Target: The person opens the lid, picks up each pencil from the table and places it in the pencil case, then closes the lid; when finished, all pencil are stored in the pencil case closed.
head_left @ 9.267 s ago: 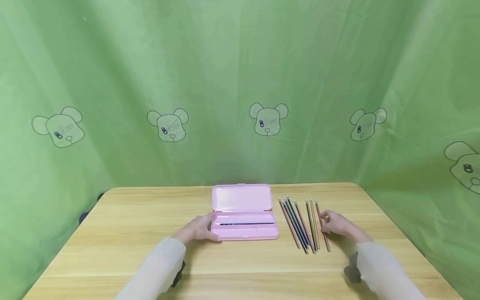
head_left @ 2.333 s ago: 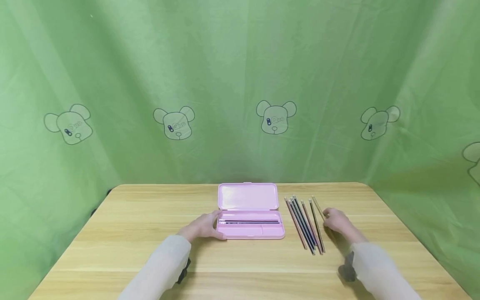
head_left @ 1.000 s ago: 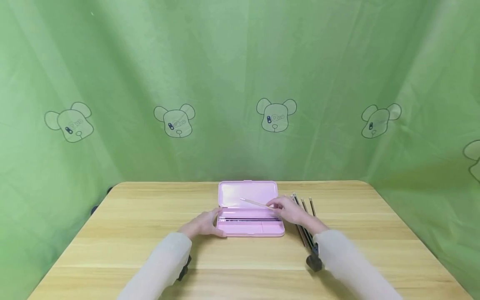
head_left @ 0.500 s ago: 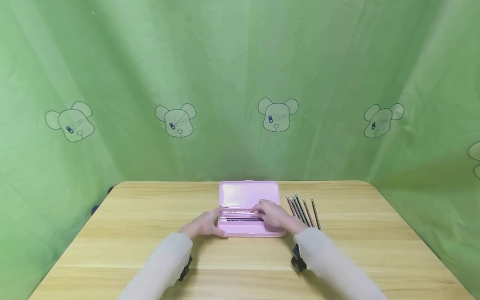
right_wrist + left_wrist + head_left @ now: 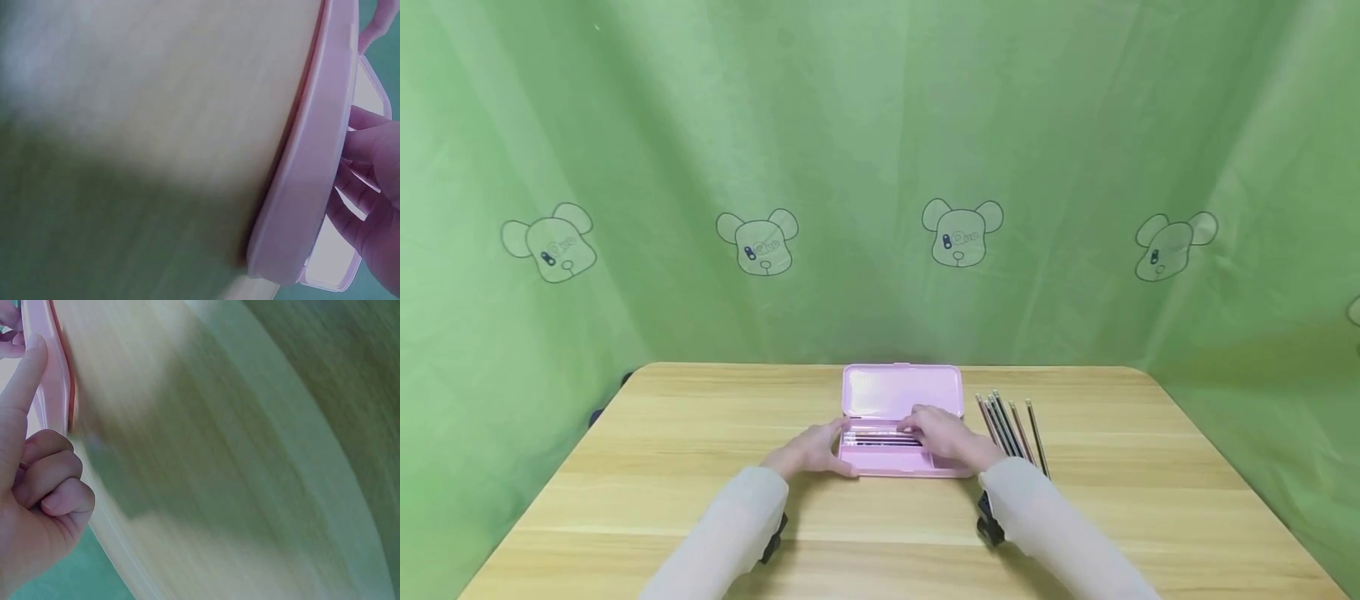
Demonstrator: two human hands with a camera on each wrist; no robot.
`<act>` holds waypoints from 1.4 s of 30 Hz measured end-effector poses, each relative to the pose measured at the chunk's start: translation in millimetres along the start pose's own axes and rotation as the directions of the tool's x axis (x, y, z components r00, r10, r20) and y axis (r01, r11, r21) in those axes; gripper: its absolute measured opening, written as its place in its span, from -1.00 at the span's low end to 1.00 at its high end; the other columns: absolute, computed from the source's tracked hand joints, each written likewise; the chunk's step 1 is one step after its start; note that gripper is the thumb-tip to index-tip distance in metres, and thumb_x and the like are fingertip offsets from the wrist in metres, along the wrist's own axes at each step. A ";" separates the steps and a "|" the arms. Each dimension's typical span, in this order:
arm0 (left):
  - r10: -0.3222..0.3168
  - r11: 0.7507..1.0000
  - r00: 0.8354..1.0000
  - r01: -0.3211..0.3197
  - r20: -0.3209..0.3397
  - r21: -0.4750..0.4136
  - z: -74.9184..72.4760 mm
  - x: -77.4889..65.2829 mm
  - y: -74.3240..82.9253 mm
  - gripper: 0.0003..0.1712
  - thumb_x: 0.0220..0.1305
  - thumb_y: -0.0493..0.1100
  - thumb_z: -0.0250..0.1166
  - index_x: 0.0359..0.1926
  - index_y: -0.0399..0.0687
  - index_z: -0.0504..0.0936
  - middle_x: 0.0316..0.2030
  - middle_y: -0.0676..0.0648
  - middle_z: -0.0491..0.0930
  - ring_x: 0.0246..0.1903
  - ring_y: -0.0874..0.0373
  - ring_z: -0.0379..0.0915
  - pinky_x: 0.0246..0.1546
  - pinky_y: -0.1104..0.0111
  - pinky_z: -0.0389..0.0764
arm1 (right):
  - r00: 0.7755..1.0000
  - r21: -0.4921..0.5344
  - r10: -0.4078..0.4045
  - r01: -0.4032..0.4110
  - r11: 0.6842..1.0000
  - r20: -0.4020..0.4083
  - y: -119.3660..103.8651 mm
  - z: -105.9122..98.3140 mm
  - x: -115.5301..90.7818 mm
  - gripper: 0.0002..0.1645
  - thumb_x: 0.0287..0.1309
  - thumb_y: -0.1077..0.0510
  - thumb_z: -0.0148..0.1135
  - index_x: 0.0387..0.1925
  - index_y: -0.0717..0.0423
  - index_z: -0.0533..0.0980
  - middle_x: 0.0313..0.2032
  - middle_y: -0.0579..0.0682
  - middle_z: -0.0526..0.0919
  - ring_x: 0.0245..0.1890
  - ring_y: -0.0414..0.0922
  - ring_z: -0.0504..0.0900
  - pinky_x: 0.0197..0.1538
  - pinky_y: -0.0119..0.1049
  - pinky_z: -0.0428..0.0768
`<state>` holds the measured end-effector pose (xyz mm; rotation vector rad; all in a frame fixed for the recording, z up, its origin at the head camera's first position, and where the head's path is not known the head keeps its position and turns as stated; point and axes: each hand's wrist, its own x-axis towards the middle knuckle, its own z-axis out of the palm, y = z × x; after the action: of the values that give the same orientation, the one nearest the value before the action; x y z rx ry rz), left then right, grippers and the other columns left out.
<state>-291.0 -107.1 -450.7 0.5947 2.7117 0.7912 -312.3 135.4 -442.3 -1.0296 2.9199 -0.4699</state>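
Observation:
A pink pencil case [image 5: 880,464] lies with its lid [image 5: 901,392] raised at the far side of the table. My left hand [image 5: 811,448] grips the case's left end between thumb and index finger, and in the left wrist view its other fingers [image 5: 53,465] are curled in. Several pencils [image 5: 883,442] lie lengthwise in the rear compartment. My right hand [image 5: 942,433] reaches into the case from the right and pinches a light wooden pencil [image 5: 876,432] behind the dark ones. In the right wrist view the case's front wall hides its fingertips.
Several loose pencils [image 5: 1000,421] lie side by side right of the case, partly hidden by the right forearm. The front compartment has a small divider near its right end. A green curtain [image 5: 865,308] hangs behind the wooden table [image 5: 700,433].
The right hand picked up the light pencil at the right, carried it left over the case and lowered it into the rear compartment. More pencils lie in the case; the left hand stayed on it.

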 end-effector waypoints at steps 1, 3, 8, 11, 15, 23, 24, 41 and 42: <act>-0.002 1.000 1.000 0.002 0.001 0.000 0.0 -0.2 0.4 0.11 -0.18 0.10 0.46 0.32 -0.26 0.12 0.18 -0.36 0.31 0.18 -0.20 0.24 0.21 0.03 0.27 | 1.000 -0.008 0.001 -0.001 1.000 0.002 0.1 0.4 -0.1 -0.68 0.09 0.36 0.13 -0.10 0.13 0.59 -0.38 -0.04 0.54 -0.33 -0.14 0.51 -0.11 -0.22 0.55; -0.004 1.000 1.000 0.004 -0.001 0.000 0.2 -0.3 0.8 0.11 -0.17 0.09 0.46 0.32 -0.26 0.12 0.18 -0.36 0.32 0.18 -0.21 0.25 0.20 0.03 0.28 | 1.000 -0.026 -0.002 0.002 1.000 -0.003 0.5 1.3 -0.4 -0.69 0.09 0.35 0.14 -0.10 0.13 0.59 -0.39 -0.03 0.54 -0.33 -0.13 0.52 -0.11 -0.21 0.55; -0.003 1.000 1.000 0.003 -0.001 -0.003 0.7 -0.6 1.4 0.10 -0.17 0.08 0.46 0.32 -0.26 0.12 0.17 -0.37 0.32 0.18 -0.22 0.24 0.21 0.02 0.27 | 1.000 -0.072 -0.024 0.023 0.997 -0.014 2.1 2.0 -1.1 -0.69 0.08 0.35 0.14 -0.13 0.08 0.61 -0.42 -0.05 0.54 -0.38 -0.14 0.52 -0.20 -0.24 0.57; -0.004 1.000 1.000 0.004 0.002 -0.003 0.1 -0.7 2.1 0.10 -0.16 0.08 0.46 0.32 -0.26 0.12 0.18 -0.36 0.31 0.18 -0.22 0.23 0.21 0.02 0.26 | 0.999 -0.090 -0.028 0.026 0.996 -0.019 3.6 2.5 -1.0 -0.69 0.08 0.34 0.14 -0.15 0.06 0.62 -0.46 -0.09 0.51 -0.44 -0.18 0.48 -0.29 -0.29 0.55; -0.004 1.000 1.000 0.004 0.003 0.001 -0.8 -0.4 2.7 0.11 -0.16 0.08 0.46 0.33 -0.26 0.11 0.19 -0.35 0.31 0.19 -0.21 0.23 0.21 0.03 0.26 | 0.999 -0.086 -0.025 0.023 0.996 -0.023 5.0 2.8 -2.0 -0.70 0.08 0.33 0.14 -0.14 0.06 0.62 -0.46 -0.11 0.51 -0.43 -0.19 0.48 -0.29 -0.30 0.55; -0.005 1.000 1.000 0.005 0.007 0.006 -1.4 -0.3 2.7 0.10 -0.16 0.08 0.46 0.33 -0.23 0.11 0.19 -0.35 0.30 0.19 -0.22 0.23 0.21 0.03 0.26 | 0.998 -0.074 -0.054 0.052 0.996 -0.022 4.3 2.3 -3.0 -0.72 0.07 0.33 0.16 -0.15 0.12 0.61 -0.36 -0.05 0.58 -0.30 -0.10 0.56 -0.11 -0.20 0.57; -0.006 1.000 1.000 0.006 0.008 0.003 -1.4 -0.4 2.7 0.10 -0.16 0.08 0.46 0.33 -0.23 0.11 0.20 -0.35 0.29 0.19 -0.21 0.22 0.22 0.03 0.26 | 0.999 -0.062 -0.050 0.049 0.997 -0.021 4.0 2.4 -3.0 -0.71 0.07 0.33 0.15 -0.15 0.13 0.60 -0.36 -0.04 0.59 -0.29 -0.09 0.56 -0.10 -0.19 0.57; 0.006 1.000 1.000 -0.006 -0.001 0.009 0.5 -0.9 2.2 0.11 -0.16 0.08 0.46 0.33 -0.26 0.10 0.22 -0.31 0.29 0.20 -0.20 0.22 0.23 0.03 0.25 | 0.995 0.083 0.047 -0.040 0.996 -0.084 26.9 -15.4 -27.4 -0.75 0.05 0.32 0.19 -0.17 0.22 0.59 -0.31 0.01 0.61 -0.23 -0.05 0.58 -0.08 -0.14 0.58; 0.008 1.000 1.000 -0.008 0.000 0.009 0.6 -1.0 2.2 0.11 -0.15 0.08 0.46 0.33 -0.27 0.10 0.22 -0.30 0.29 0.20 -0.20 0.21 0.23 0.03 0.24 | 0.995 0.081 0.045 -0.038 0.996 -0.090 29.8 -16.5 -30.3 -0.76 0.05 0.32 0.19 -0.18 0.23 0.59 -0.31 0.01 0.61 -0.24 -0.05 0.58 -0.09 -0.13 0.58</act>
<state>-289.2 -105.6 -449.9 0.6080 2.7162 0.7809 -308.6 180.6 -437.7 -0.9605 2.9681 -0.6432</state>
